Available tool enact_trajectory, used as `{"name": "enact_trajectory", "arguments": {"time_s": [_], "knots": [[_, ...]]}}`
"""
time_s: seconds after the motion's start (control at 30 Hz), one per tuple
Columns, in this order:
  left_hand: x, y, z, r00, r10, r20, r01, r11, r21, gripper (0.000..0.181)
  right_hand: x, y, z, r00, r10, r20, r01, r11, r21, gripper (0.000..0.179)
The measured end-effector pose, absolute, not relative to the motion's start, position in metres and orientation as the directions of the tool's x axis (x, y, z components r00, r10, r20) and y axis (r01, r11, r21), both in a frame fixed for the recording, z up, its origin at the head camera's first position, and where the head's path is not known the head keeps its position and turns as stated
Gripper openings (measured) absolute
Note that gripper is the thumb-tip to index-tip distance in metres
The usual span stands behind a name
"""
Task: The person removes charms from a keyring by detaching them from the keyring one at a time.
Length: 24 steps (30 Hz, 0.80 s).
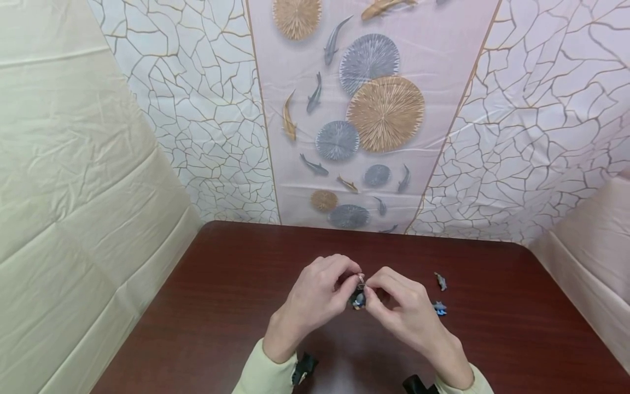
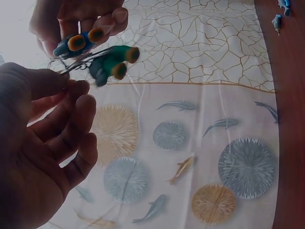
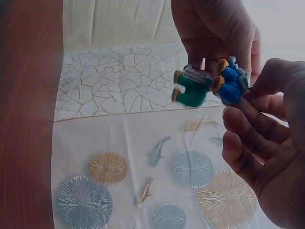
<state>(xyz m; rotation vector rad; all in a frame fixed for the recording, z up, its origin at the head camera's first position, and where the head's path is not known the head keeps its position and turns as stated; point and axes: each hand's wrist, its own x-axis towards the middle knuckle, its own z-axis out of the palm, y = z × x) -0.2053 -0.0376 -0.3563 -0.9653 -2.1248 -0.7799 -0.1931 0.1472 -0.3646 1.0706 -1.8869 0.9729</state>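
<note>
Both hands meet above the table, close together. In the left wrist view, my left hand [image 1: 315,290] pinches thin metal rings and chain [image 2: 78,64] between thumb and forefinger. From this metal hangs a green charm [image 2: 112,67] with orange feet. A blue charm [image 3: 229,86], also with orange ends, lies right beside the green one. My right hand [image 1: 406,306] pinches a small metal end of the blue charm between thumb and fingertips. In the head view the two charms [image 1: 359,300] show as one small cluster below the fingertips.
To the right of my right hand, a small grey charm [image 1: 440,281] and a blue one [image 1: 439,308] lie on the dark wooden table [image 1: 206,317]. A patterned cloth [image 1: 374,180] hangs behind the table's far edge. Black devices [image 1: 304,368] are strapped at the wrists.
</note>
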Motion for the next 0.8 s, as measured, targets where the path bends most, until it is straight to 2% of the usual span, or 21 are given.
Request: {"name": "enact_trajectory", "arguments": {"time_s": [0.17, 0.27, 0.4, 0.63, 0.8], "knots": [[-0.2061, -0.0387, -0.3553, -0.435, 0.418, 0.798, 0.824, 0.542, 0.165, 0.007, -0.1934, 0.1480, -0.3646, -0.375, -0.329, 0.867, -0.893, 0.378, -0.243, 0.016], [-0.2063, -0.0390, -0.3555, -0.421, 0.416, 0.806, 0.826, 0.543, 0.151, 0.008, -0.1930, 0.1477, -0.3642, -0.376, -0.328, 0.866, -0.894, 0.375, -0.247, 0.017], [-0.2054, -0.0386, -0.3559, -0.433, 0.402, 0.807, 0.818, 0.552, 0.164, 0.011, -0.1920, 0.1467, -0.3632, -0.373, -0.330, 0.867, -0.898, 0.362, -0.248, 0.019], [-0.2035, -0.0378, -0.3559, -0.496, 0.390, 0.776, 0.801, 0.551, 0.235, 0.010, -0.1908, 0.1460, -0.3620, -0.368, -0.332, 0.869, -0.902, 0.355, -0.246, 0.017], [-0.2050, -0.0380, -0.3553, -0.454, 0.412, 0.790, 0.821, 0.538, 0.191, 0.007, -0.1913, 0.1471, -0.3623, -0.365, -0.331, 0.870, -0.900, 0.365, -0.239, 0.016]]}}
